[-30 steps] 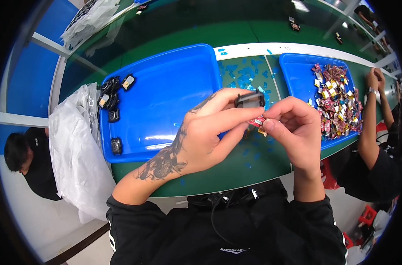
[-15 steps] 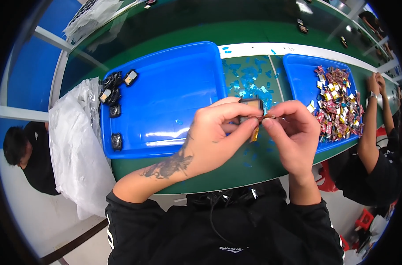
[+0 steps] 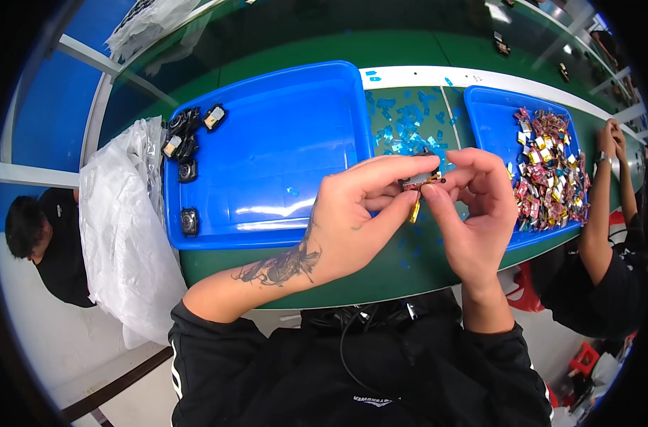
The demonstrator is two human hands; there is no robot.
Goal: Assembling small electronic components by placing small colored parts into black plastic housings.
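In front of my chest, over the bench, my left hand (image 3: 359,203) pinches a small electronic assembly between thumb and fingers. Its reddish circuit board (image 3: 421,181) faces up to me, and a gold-coloured tab (image 3: 415,209) hangs below. Dark housing (image 3: 428,154) shows above the fingers, partly hidden by them. My right hand (image 3: 480,210) is closed at the board's right end, its thumb tip and index finger touching that edge. To the left, a large blue tray (image 3: 267,156) holds several black camera-like housings (image 3: 189,222) along its left side.
A second blue tray (image 3: 484,117) on the right is heaped with small circuit boards with gold and silver parts (image 3: 548,171). Blue film scraps (image 3: 409,124) litter the green bench (image 3: 324,281). White plastic sheeting (image 3: 128,235) hangs at left. Other people sit on both sides.
The assembly has been tilted, so the squarish housing face seen before is turned away and the board's face shows. Both hands stay close together, gripping it; the view has shifted slightly.
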